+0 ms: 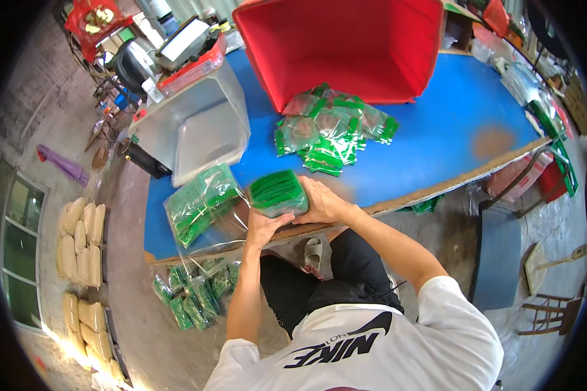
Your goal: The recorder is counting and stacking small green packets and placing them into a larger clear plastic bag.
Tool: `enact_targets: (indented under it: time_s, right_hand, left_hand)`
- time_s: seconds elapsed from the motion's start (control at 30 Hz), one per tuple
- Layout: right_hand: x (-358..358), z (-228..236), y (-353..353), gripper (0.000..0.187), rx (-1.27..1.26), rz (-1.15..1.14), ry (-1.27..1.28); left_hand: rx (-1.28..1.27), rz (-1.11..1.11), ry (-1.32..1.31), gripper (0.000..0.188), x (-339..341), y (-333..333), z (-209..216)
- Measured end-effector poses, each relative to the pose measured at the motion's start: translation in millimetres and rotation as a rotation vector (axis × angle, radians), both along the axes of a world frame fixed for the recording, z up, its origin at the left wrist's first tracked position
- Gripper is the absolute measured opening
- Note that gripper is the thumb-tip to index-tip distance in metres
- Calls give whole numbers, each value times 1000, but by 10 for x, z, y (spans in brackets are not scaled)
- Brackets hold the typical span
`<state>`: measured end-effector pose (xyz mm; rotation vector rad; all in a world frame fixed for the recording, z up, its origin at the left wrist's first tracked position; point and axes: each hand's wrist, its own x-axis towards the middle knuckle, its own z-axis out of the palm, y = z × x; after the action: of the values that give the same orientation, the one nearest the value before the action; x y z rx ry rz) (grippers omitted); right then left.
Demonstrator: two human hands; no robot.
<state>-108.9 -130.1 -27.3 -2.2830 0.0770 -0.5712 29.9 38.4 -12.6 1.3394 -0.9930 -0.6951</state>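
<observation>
Between my two hands, at the table's near edge, is a thick stack of green-edged clear packets [278, 190]. My left hand [263, 225] grips its lower left side, thumb along the near face. Around its right side my right hand [321, 201] is closed. Just left of the stack lies a large clear plastic bag [205, 203] with rows of green-edged packets in it; its loose end hangs over the table edge. Farther off, a loose heap of the same small packets [332, 127] spills from the mouth of a red bin [346, 49] tipped on its side.
A translucent plastic bin [205, 124] lies sideways at the left of the blue table [430, 143]. Filled green bags [192, 300] sit on the floor below. Tan sacks [81, 241] are piled at the left. A blue-grey bench [499, 254] and a small wooden stool [551, 314] stand at the right.
</observation>
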Motion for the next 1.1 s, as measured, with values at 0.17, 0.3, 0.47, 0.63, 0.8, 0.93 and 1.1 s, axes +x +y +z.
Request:
enact_targets:
  time_s: [0.17,0.3,0.47,0.63,0.8,0.93,1.1]
  right_hand:
    - [-49,256,89,92,172,-5,61]
    - [-69,289,35,91,217,20,24]
    - [-109,61,-38,97,-42,-116,58]
    - [-113,-73,-57,104,-135,-156,-47]
    - [73,39,37,98,-48,-65,-74]
    - [-114,-127,-131,101,-74,-95,-105]
    - [-90,-146,-53,104,-40,-63,-83]
  left_hand:
    - [-26,85,-204,46,-62,31,173]
    - [21,20,-323,51,-25,22,273]
    - [65,61,-349,57,-79,-112,35]
    - [254,58,-50,50,45,-7,-176]
    - [169,90,-121,55,66,12,-50]
    - [102,17,-55,60,14,-102,-133]
    - [-12,70,-14,66,-92,-89,-147]
